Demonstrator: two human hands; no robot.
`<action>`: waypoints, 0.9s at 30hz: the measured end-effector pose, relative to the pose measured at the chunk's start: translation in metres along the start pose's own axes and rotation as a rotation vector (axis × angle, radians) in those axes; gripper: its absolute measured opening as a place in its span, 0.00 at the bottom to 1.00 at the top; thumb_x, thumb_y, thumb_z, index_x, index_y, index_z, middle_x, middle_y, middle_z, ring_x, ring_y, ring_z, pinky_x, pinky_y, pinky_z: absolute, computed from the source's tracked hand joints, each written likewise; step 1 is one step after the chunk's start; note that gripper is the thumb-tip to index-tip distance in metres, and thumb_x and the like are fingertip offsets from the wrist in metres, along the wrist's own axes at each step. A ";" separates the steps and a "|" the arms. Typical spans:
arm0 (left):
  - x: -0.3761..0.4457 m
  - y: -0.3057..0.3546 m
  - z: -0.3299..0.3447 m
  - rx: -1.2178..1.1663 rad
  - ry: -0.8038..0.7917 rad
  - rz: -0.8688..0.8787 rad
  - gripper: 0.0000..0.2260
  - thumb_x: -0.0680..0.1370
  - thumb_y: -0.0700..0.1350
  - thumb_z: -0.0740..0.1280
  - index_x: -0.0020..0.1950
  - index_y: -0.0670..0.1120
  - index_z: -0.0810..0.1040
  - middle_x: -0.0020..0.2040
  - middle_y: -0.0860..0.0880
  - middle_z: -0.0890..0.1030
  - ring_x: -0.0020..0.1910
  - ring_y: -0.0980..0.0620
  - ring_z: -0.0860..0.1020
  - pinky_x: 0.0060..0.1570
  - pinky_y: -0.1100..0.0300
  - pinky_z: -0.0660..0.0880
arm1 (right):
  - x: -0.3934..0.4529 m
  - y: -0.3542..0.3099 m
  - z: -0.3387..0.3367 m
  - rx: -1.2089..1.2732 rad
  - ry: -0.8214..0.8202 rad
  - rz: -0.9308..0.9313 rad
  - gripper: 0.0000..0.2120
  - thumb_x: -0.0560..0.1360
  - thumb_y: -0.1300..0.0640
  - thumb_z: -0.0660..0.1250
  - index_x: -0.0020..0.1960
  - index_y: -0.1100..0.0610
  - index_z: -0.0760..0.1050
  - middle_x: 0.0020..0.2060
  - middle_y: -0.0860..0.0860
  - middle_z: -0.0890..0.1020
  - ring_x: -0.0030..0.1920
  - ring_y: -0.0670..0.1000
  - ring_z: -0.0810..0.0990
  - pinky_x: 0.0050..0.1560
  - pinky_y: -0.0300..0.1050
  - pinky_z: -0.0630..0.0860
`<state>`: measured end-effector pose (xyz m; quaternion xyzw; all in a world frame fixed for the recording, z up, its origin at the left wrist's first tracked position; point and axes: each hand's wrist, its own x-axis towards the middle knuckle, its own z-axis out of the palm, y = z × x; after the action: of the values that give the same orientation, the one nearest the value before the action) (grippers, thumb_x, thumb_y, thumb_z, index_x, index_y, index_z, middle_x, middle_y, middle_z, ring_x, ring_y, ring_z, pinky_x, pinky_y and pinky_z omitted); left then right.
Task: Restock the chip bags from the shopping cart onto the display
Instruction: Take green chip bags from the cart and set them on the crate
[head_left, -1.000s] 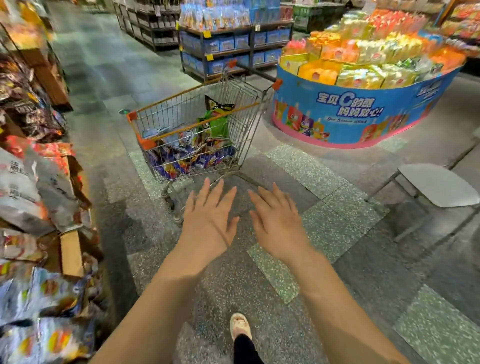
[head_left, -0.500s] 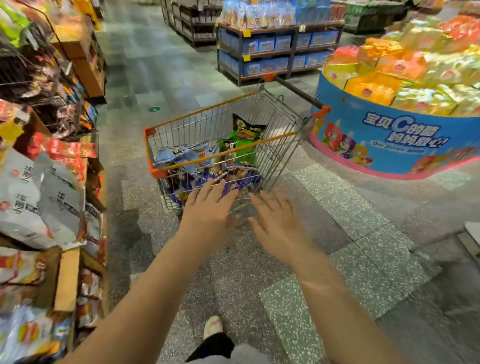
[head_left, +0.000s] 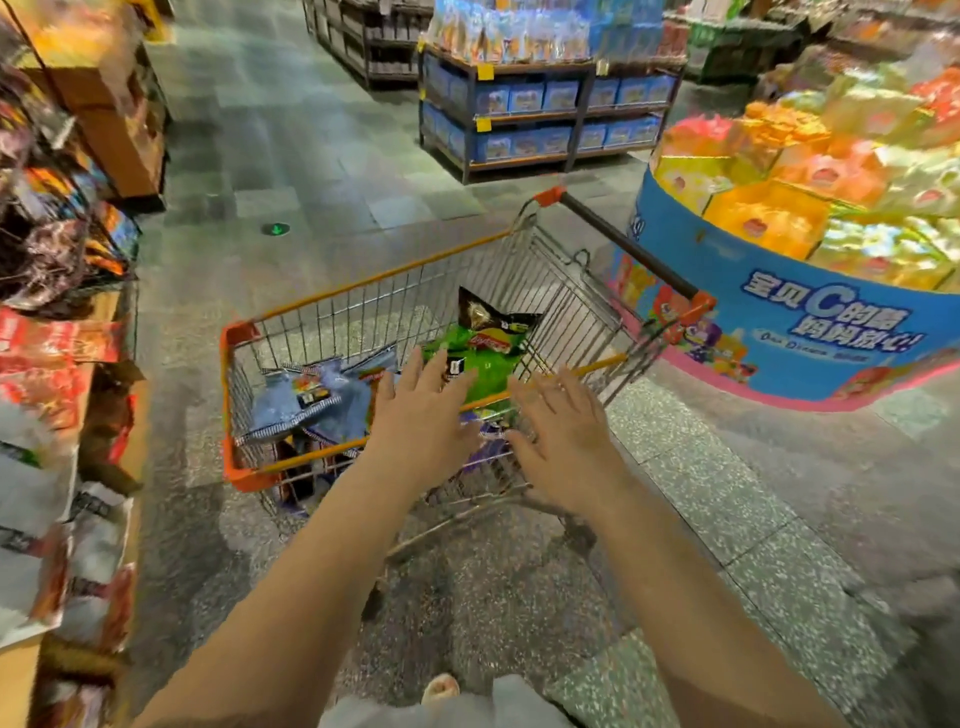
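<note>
A wire shopping cart (head_left: 244, 343) with orange trim stands in the aisle ahead of me. Inside it a green chip bag (head_left: 483, 358) stands upright, and pale blue chip bags (head_left: 306, 400) lie flat at the left with darker bags beneath. My left hand (head_left: 421, 421) reaches over the cart's near rim with fingers straight and spread, its fingertips beside the green bag. My right hand (head_left: 561, 436) hovers over the same rim to the right, fingers spread, holding nothing. The snack display (head_left: 47, 395) with hanging and stacked bags runs along the left edge.
A round blue promotional stand (head_left: 810, 312) piled with yellow and orange boxes sits right of the cart, close to its black handle (head_left: 623, 244). A dark shelf unit (head_left: 540, 119) of blue boxes stands behind. Tiled floor stretches between them.
I have stepped closer to the cart. Both hands moved forward from above the floor to over the cart's near rim, staying spread and holding nothing.
</note>
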<state>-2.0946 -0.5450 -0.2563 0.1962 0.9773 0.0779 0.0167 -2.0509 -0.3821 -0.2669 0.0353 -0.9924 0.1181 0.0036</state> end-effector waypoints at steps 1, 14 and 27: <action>0.017 -0.003 0.001 0.002 -0.006 -0.011 0.28 0.81 0.57 0.57 0.78 0.54 0.51 0.79 0.46 0.46 0.77 0.44 0.42 0.73 0.43 0.41 | 0.014 0.005 0.001 -0.001 -0.004 -0.001 0.30 0.77 0.42 0.45 0.78 0.49 0.49 0.77 0.53 0.53 0.77 0.55 0.42 0.74 0.52 0.38; 0.190 -0.021 0.064 -0.021 -0.187 -0.168 0.37 0.79 0.58 0.60 0.75 0.60 0.34 0.76 0.47 0.32 0.74 0.44 0.31 0.71 0.38 0.36 | 0.189 0.095 0.039 0.042 -0.180 -0.010 0.32 0.82 0.45 0.53 0.77 0.44 0.37 0.78 0.53 0.43 0.76 0.55 0.38 0.73 0.55 0.36; 0.302 -0.036 0.104 -0.012 -0.160 -0.446 0.42 0.79 0.59 0.58 0.63 0.61 0.18 0.68 0.48 0.20 0.69 0.42 0.24 0.67 0.38 0.30 | 0.359 0.161 0.086 -0.007 -0.368 -0.126 0.34 0.81 0.42 0.51 0.75 0.44 0.29 0.75 0.55 0.32 0.75 0.59 0.33 0.73 0.58 0.35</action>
<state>-2.3806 -0.4458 -0.3653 -0.0193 0.9916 0.0620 0.1119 -2.4201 -0.2710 -0.3831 0.1186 -0.9725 0.1056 -0.1706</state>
